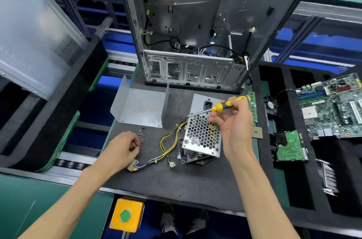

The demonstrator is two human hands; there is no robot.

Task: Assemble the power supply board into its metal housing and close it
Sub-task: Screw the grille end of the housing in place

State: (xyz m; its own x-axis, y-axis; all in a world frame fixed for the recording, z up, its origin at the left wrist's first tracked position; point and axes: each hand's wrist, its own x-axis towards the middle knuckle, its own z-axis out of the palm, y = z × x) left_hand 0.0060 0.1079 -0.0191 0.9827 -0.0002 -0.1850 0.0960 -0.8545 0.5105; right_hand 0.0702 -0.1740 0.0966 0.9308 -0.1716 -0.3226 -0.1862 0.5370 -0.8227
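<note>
Yellow-handled screwdriver (225, 106) is gripped by the right hand (233, 127) above the perforated housing (202, 136) just beneath its fingers, while something small, hard to identify, is pinched by the left hand (122, 149) beside loose screws (140, 133) on the grey surface (176, 178).

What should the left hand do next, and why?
Probably carry its screw to a hole in the power supply housing. The left hand pinches one beside the loose screws, and the right hand holds the screwdriver ready above the housing.
</note>
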